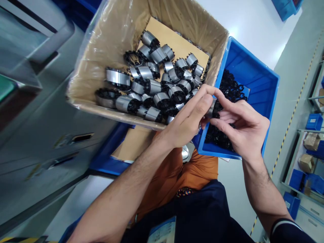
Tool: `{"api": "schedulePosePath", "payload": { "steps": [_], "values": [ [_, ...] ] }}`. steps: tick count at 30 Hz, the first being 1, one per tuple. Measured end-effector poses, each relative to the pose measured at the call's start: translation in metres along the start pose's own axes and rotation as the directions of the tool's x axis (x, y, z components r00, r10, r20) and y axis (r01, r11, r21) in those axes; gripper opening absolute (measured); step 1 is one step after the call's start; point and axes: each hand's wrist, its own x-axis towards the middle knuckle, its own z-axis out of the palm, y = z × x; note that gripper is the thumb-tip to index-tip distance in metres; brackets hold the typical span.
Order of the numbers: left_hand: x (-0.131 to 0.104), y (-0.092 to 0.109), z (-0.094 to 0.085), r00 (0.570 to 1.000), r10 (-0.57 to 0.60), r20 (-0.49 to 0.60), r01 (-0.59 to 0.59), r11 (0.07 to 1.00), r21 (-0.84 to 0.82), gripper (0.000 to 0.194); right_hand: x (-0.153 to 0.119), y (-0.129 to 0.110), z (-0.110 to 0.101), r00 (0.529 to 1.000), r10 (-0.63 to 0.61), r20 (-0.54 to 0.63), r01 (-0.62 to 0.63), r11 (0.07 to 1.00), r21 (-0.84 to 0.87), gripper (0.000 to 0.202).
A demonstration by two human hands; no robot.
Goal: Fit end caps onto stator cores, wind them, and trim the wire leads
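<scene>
Between both hands is a silver metal ring with a black toothed plastic end [216,108], held over the near edge of the blue bin. My left hand [188,119] closes round its metal side, and its fingers hide much of the ring. My right hand [243,123] pinches the black end between thumb and fingers. A lined cardboard box [121,116] to the left has many similar metal rings with black ends [162,99] lying loosely on a cardboard sheet [174,35]. Black plastic parts [231,86] are heaped inside the blue bin [258,64].
Grey machine cabinets [37,135] stand close on the left. A white table [255,20] extends behind the bin, with another blue bin [285,8] on it. Shelves [303,135] with boxes line the right side. Below the box lies a piece of cardboard [134,143].
</scene>
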Motion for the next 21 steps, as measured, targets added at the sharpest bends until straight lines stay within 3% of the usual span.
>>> {"api": "schedulePosePath", "payload": {
  "steps": [10, 16, 21],
  "values": [
    [-0.001, 0.004, 0.0, 1.0, -0.004, 0.003, 0.004, 1.0, 0.001, 0.04, -0.002, -0.002, 0.005, 1.0, 0.014, 0.015, -0.016, 0.992, 0.127, 0.057],
    [0.0, 0.006, 0.002, 0.998, -0.062, 0.007, 0.062, 0.995, -0.074, 0.062, 0.0, -0.002, 0.009, 0.997, -0.034, 0.062, 0.024, 0.989, 0.145, 0.055],
    [-0.001, 0.003, 0.003, 0.999, -0.024, -0.047, 0.02, 0.995, -0.101, 0.059, -0.003, -0.001, 0.021, 0.996, 0.084, -0.011, -0.079, 0.968, 0.237, 0.051]
  ]
}}
